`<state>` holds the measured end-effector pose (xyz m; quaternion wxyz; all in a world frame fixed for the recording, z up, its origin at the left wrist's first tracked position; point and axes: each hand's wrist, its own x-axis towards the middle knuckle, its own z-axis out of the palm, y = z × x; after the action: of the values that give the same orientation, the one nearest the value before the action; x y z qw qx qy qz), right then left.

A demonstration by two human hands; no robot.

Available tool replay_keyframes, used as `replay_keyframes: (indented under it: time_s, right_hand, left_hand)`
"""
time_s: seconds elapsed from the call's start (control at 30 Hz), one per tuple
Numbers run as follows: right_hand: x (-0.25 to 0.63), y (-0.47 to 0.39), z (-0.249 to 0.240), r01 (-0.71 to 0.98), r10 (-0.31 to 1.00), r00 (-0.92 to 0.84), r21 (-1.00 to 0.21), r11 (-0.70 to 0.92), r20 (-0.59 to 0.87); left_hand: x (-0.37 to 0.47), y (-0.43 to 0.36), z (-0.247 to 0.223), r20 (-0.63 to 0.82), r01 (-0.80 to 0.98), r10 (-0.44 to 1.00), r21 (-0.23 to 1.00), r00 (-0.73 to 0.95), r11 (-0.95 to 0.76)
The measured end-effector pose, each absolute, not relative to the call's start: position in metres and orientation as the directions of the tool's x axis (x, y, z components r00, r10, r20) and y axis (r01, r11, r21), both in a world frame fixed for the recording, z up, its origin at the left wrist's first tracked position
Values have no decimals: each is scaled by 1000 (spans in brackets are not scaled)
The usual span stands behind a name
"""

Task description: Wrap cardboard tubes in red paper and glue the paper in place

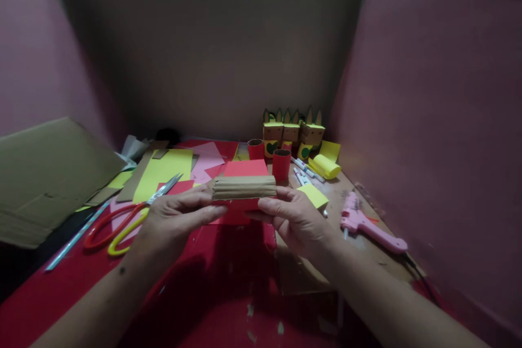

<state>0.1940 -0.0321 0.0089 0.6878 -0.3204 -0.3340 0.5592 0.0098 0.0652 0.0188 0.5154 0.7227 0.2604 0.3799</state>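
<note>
A small ridged strip of brown cardboard (243, 187), with red paper on its lower side, is held level above the red table. My left hand (179, 215) grips its left end, thumb in front and fingers behind. At the right end, my right hand (291, 217) pinches it the same way. Red paper (247, 167) shows just behind the strip. Scissors (118, 223) with red and yellow handles lie beside my left wrist. Beyond my right hand stand two red paper tubes, one of them (281, 166) close to the strip.
Cardboard figures (291, 133) with spiky tops stand at the back. Markers (305, 168) and a yellow paper roll (325, 166) lie near them. A pink glue gun (369, 223) with a cord is at right. Large cardboard (53, 174) rises at left, beside coloured sheets.
</note>
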Motion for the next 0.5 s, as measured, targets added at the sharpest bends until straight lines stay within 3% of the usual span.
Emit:
replay_keyframes:
  time_s: [0.17, 0.5]
  right_hand:
    - [194, -32, 2, -446, 966, 151, -857, 258, 211]
    - [199, -34, 1, -353, 941, 83, -874, 335, 327]
  left_hand:
    - [12, 67, 22, 177, 10, 722, 969, 669, -246]
    - [16, 64, 27, 16, 143, 806, 982, 591, -124]
